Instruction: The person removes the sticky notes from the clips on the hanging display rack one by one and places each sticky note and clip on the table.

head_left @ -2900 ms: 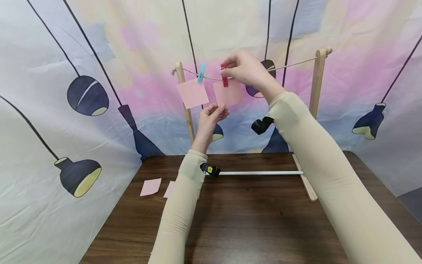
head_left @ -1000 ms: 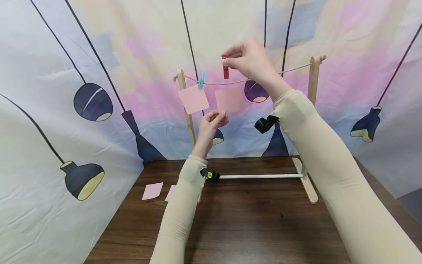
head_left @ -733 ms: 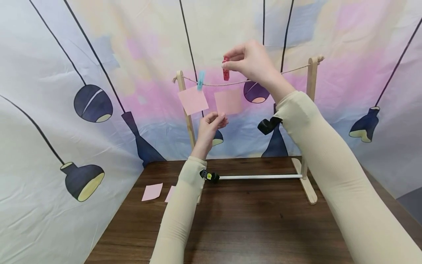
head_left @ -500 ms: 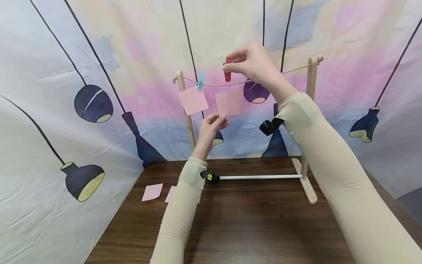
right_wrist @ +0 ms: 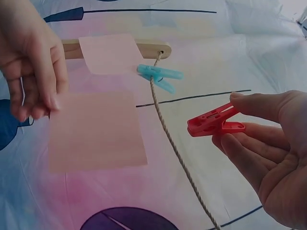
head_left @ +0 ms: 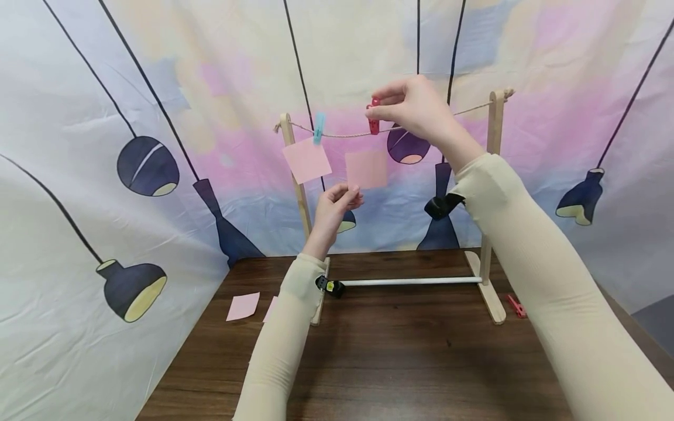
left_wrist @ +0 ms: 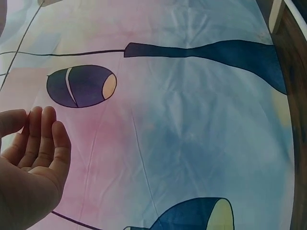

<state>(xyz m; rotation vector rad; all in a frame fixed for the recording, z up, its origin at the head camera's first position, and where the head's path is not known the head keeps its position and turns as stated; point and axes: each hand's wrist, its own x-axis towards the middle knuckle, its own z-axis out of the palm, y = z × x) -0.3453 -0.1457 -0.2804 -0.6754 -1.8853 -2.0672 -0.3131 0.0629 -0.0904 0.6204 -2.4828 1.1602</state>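
Square pink paper (head_left: pixel 367 169) is pinched in fingers of the left hand (head_left: pixel 335 206), a slotted red clothespin (right_wrist: pixel 211 121) in those of the right hand (head_left: pixel 421 110), near twisted rope (right_wrist: pixel 173 143).

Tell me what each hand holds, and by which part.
Left fingers pinch a pink paper by its lower-left corner, in the head view; right fingers hold a red clothespin by its handles.

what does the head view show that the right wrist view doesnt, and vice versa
Only the head view: the tabletop, loose notes, the white rod and a second red clothespin.
Only the right wrist view: the rope hole in a post.
Both: the left hand pinching a pink note, the right hand holding a red clothespin, the rope, a blue clothespin.
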